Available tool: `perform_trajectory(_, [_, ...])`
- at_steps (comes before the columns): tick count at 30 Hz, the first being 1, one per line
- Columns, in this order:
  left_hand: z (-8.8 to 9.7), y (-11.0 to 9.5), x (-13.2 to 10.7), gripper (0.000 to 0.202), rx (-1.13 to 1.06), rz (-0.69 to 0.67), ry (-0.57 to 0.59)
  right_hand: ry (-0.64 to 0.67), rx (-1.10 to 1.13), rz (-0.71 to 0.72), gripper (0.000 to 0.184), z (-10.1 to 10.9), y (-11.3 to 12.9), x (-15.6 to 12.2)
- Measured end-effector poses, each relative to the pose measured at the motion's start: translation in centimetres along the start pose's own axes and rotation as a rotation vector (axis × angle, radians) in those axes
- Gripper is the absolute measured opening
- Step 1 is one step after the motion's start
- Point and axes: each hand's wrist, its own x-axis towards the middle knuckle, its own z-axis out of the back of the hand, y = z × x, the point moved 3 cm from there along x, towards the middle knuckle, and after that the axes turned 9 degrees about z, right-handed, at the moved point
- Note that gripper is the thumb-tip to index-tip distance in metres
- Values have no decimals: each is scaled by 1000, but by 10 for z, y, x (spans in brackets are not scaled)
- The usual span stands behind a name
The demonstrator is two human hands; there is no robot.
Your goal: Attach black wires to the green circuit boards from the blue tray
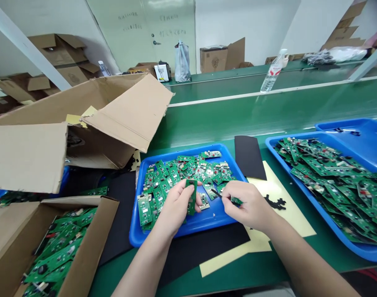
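Observation:
My left hand (176,203) is closed around a small green circuit board (191,203), held upright above the blue tray (133,222). Near the top of this board is a dark part under my thumb. My right hand (242,203) pinches a thin black tool (216,192), perhaps tweezers, whose tip points left toward the board without touching it. Below both hands, the tray holds many loose circuit boards (160,194). Just right of my right hand, small black pieces (275,202) lie on a pale yellow sheet (296,218).
At right, a second blue tray (312,220) is heaped with boards; another blue tray (369,140) sits behind it. A carton of boards (95,243) stands front left, below a large open carton (135,107). Black sheets (250,156) lie around. A water bottle (272,74) stands behind.

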Motion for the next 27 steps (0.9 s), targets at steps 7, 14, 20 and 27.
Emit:
perform_trajectory(7, [-12,7,-2,21,-66,26,161,31,-90,118,24,-7,7,2])
perform_trajectory(14, [-19,14,0,15,-93,38,203,53,-259,186,27,-17,5,-1])
perform_trajectory(20, [-23,15,-2,12,-132,120,207,31,-288,190,26,-15,5,-1])
perform_trajectory(27, [-23,16,-3,9,-150,150,216,42,-333,193,27,-14,4,-2])
